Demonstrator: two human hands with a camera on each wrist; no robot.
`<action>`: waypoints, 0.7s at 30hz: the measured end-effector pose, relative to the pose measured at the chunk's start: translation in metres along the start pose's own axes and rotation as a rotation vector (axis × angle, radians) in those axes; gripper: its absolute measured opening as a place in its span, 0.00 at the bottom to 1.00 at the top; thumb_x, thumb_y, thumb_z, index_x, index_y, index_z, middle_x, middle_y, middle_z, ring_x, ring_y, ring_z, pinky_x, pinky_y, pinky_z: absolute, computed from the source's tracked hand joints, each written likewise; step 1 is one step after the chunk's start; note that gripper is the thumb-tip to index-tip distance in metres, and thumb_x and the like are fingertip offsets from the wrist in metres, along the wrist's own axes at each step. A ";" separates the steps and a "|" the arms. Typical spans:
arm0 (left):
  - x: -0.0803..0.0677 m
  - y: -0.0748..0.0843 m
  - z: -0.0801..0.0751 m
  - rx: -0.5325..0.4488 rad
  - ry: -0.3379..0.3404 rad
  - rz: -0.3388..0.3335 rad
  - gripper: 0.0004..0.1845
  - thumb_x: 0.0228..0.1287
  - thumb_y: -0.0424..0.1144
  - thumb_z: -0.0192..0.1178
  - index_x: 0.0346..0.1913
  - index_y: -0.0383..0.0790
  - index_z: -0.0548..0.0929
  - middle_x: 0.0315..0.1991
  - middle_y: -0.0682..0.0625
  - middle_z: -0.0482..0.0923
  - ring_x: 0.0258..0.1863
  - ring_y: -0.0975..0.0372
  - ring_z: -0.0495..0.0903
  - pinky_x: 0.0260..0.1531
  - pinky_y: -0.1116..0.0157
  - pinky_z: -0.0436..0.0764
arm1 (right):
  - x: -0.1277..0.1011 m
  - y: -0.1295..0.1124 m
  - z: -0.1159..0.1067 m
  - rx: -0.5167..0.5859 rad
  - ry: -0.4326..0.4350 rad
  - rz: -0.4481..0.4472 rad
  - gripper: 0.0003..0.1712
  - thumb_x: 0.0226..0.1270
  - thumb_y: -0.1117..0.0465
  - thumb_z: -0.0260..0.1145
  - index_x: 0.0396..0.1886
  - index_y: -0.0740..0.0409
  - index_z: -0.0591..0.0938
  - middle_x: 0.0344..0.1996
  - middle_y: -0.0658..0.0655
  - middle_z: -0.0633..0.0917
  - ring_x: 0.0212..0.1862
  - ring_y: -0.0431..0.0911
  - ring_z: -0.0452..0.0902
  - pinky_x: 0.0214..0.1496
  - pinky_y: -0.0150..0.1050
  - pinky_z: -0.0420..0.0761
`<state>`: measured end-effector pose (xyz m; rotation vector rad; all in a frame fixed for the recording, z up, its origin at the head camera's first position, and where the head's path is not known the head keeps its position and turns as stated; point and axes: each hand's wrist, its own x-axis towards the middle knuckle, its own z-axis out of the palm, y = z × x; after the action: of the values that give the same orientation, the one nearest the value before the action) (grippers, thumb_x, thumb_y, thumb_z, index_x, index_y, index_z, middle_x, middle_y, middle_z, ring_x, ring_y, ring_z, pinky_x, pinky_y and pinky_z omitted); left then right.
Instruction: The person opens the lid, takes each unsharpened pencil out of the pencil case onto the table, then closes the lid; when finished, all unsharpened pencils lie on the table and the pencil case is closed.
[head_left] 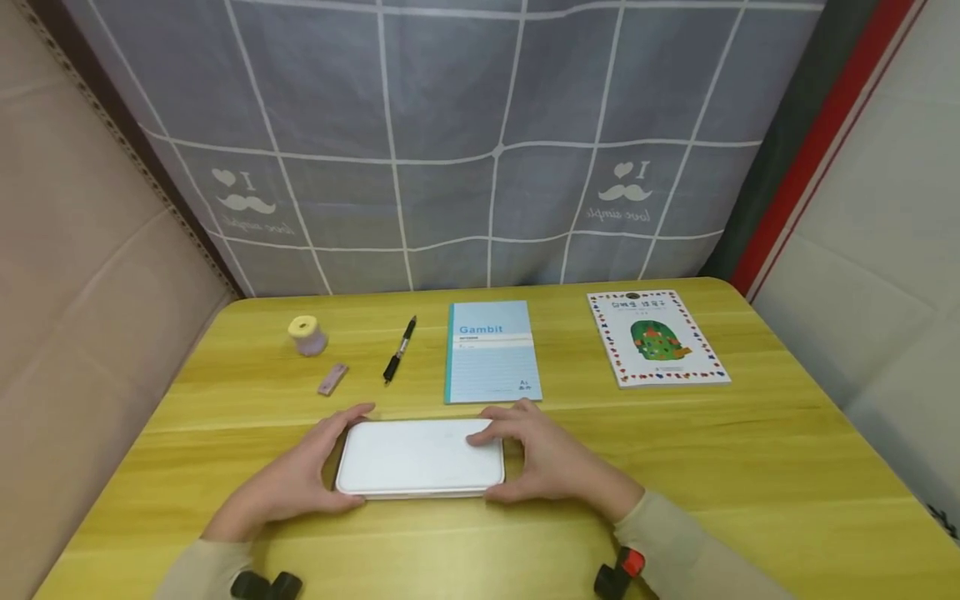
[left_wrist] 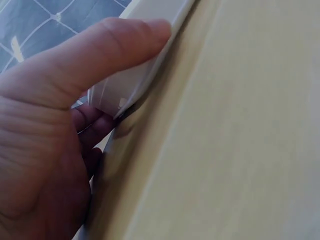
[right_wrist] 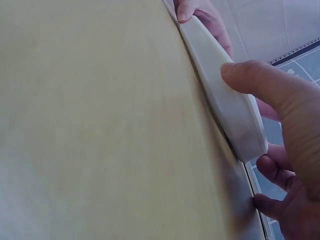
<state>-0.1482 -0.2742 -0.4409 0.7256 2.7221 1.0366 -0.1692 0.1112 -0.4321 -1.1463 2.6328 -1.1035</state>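
A white flat pencil case (head_left: pixel 420 457) with rounded corners lies lengthwise near the front of the table. My left hand (head_left: pixel 303 475) grips its left end, thumb along the near side and fingers round the far corner. At the other end my right hand (head_left: pixel 543 454) holds it, with the thumb at the near side and one finger on the lid. In the left wrist view the thumb (left_wrist: pixel 115 47) presses against the side of the case. The right wrist view shows the right thumb (right_wrist: pixel 260 82) on the same long side, other fingers curled near the end.
Behind the case lie a pink eraser (head_left: pixel 333 379), a black pen (head_left: pixel 400 350) and a light blue notebook (head_left: pixel 493 354). A small yellow-topped lilac cylinder (head_left: pixel 307 336) stands at back left. A white booklet (head_left: pixel 656 337) lies at back right. Grey checked cloth (head_left: pixel 450 200) hangs behind the table.
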 end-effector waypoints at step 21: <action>0.004 0.001 0.000 -0.025 -0.023 0.017 0.58 0.48 0.52 0.84 0.75 0.45 0.56 0.71 0.47 0.62 0.69 0.50 0.61 0.70 0.50 0.60 | 0.003 -0.005 -0.004 -0.004 -0.036 0.089 0.35 0.43 0.46 0.88 0.57 0.37 0.90 0.70 0.52 0.79 0.53 0.43 0.71 0.54 0.41 0.78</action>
<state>-0.1511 -0.2717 -0.4403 0.7527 2.6834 1.0581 -0.1697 0.1094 -0.4249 -1.0284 2.6318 -1.0517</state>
